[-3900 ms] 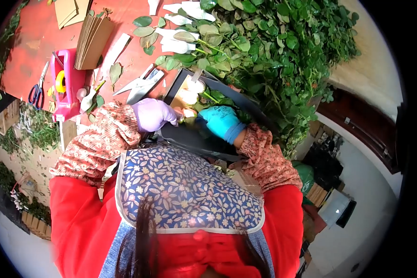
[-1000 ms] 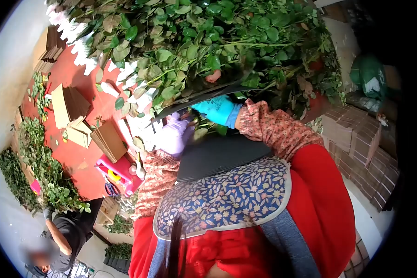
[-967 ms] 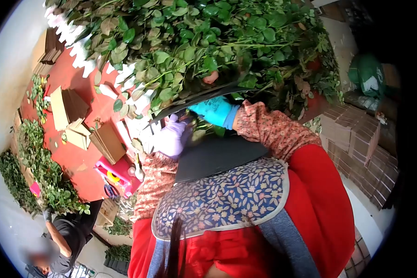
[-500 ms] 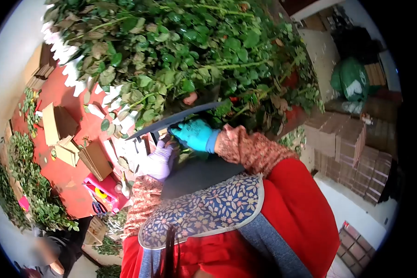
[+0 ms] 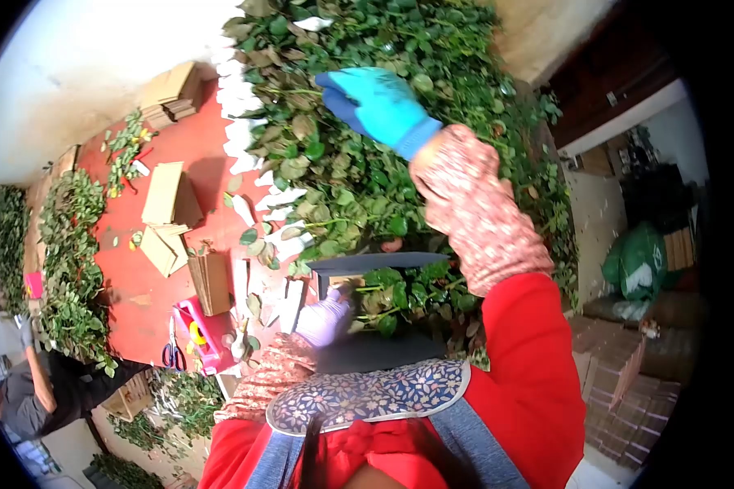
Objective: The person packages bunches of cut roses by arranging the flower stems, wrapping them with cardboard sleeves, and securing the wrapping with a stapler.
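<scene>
My left hand (image 5: 324,318), in a lavender glove, is closed around leafy stems (image 5: 387,297) at the left end of a dark holder. The holder's upper flap (image 5: 379,262) and lower dark panel (image 5: 383,352) lie on either side of the stems. My right hand (image 5: 383,106), in a teal glove with dark blue on the finger side, is stretched out over a large pile of leafy stems (image 5: 359,175). Its fingers look bunched near a pale stem, but blur hides whether they grip it. White sleeves (image 5: 240,102) line the pile's left edge.
A red table (image 5: 139,301) carries folded cardboard pieces (image 5: 168,196), a pink holder (image 5: 200,330), scissors (image 5: 173,354) and more leafy stems (image 5: 69,244). Another person (image 5: 41,391) is at the lower left. Stacked cardboard (image 5: 620,383) and a green bag (image 5: 636,261) are at right.
My right hand has left the holder and moved up over the stem pile. My left hand stays by the holder, where leafy stems now show. The view has shifted.
</scene>
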The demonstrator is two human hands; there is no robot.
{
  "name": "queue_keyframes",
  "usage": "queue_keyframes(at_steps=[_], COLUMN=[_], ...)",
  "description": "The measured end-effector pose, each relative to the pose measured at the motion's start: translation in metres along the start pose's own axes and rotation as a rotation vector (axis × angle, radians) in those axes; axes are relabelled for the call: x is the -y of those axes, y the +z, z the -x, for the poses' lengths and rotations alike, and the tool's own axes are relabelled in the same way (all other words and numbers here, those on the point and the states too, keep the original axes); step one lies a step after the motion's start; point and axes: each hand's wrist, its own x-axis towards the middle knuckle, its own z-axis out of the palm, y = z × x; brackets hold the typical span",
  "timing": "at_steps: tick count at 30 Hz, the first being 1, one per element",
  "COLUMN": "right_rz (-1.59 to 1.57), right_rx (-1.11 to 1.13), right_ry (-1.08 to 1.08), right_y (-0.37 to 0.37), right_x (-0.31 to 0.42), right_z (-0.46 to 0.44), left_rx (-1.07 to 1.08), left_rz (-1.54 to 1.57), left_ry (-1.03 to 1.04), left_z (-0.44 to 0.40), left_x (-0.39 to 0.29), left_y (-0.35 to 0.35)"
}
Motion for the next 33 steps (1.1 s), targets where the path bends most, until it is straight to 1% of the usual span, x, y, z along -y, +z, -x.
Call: queue_keyframes(at_steps=[1,2,3,5,6,7,9,10,11,12,13,14,15,16,17,18,19,20,21,22,23,24,25,27,28,30,31,33], right_rz=[0.091,0.239,0.387,0.436,0.423,0.469,0.459,0.438,0.401,0.319,0.236,0.193,0.144,0.107,0.068,0.065,0.058,0.091,0.119,0.134,0.187,0.219,0.254,0.194,0.162,0.127,0.130,0.131], right_rx=[0.055,0.139,0.225,0.483,0.562,0.560,0.610,0.570,0.460,0.407,0.348,0.177,0.006,0.049,0.092,0.102,0.113,0.139,0.167,0.222,0.323,0.338,0.349,0.400,0.422,0.477,0.487,0.492], right_ry=[-0.035,0.011,0.060,0.198,0.237,0.208,0.278,0.256,0.244,0.247,0.253,0.127,0.008,0.050,0.095,0.076,0.058,-0.027,-0.114,-0.033,-0.007,-0.038,-0.066,-0.060,-0.057,-0.046,-0.047,-0.081], right_y=[0.020,0.039,0.058,0.097,0.110,0.109,0.102,0.084,0.073,0.054,0.034,0.019,0.009,-0.010,-0.036,-0.055,-0.070,-0.081,-0.090,-0.099,-0.098,-0.093,-0.086,-0.083,-0.079,-0.080,-0.081,-0.079], right_x=[-0.008,-0.016,-0.023,-0.047,-0.056,-0.054,-0.053,-0.041,-0.042,-0.033,-0.024,-0.026,-0.023,-0.002,0.025,0.046,0.062,0.069,0.079,0.104,0.109,0.106,0.106,0.124,0.129,0.135,0.133,0.127], right_z=[-0.014,-0.023,-0.029,-0.028,-0.025,-0.025,-0.030,-0.031,-0.028,-0.028,-0.025,-0.014,-0.001,0.003,0.004,0.011,0.019,0.030,0.040,0.044,0.053,0.068,0.082,0.085,0.090,0.093,0.097,0.106], left_rx=[-0.065,-0.133,-0.039,-0.125,-0.097,-0.115,-0.083,-0.105,-0.153,-0.097,0.017,0.069,0.148,0.016,0.026,0.035,0.048,-0.106,0.021,-0.342,-0.469,-0.536,-0.602,-0.603,-0.608,-0.689,-0.652,-0.604], left_rz=[-0.054,-0.110,-0.100,-0.066,-0.055,-0.051,-0.064,-0.013,0.108,0.784,0.371,-0.037,0.895,1.802,1.741,1.679,0.960,0.213,0.190,0.344,0.611,0.867,0.922,0.908,0.913,1.039,0.895,0.901], left_ry=[0.045,0.085,-0.047,0.028,0.020,0.011,0.002,-0.045,-0.068,-0.278,-0.149,0.003,-0.225,-0.535,-0.506,-0.477,-0.164,0.031,-0.239,-0.190,-0.233,-0.253,-0.207,-0.101,-0.105,-0.071,-0.176,-0.281], left_z=[-0.002,-0.005,-0.004,-0.004,-0.005,-0.006,-0.007,-0.008,-0.006,-0.007,-0.008,-0.010,-0.008,-0.006,-0.001,0.004,0.016,0.029,0.032,0.037,0.037,0.039,0.034,0.025,0.029,0.030,0.031,0.034], left_x=[-0.008,-0.017,-0.020,-0.014,-0.013,-0.013,-0.016,-0.021,-0.003,-0.008,-0.017,-0.025,-0.016,-0.006,-0.004,-0.002,-0.002,-0.003,-0.023,-0.026,-0.032,-0.034,-0.038,-0.035,-0.029,-0.021,-0.030,-0.037], left_y=[-0.007,-0.015,-0.014,-0.008,-0.010,-0.015,-0.021,-0.026,0.006,0.007,-0.019,-0.044,-0.025,-0.005,-0.012,-0.019,-0.056,-0.092,-0.135,-0.150,-0.170,-0.179,-0.188,-0.189,-0.184,-0.170,-0.180,-0.184])
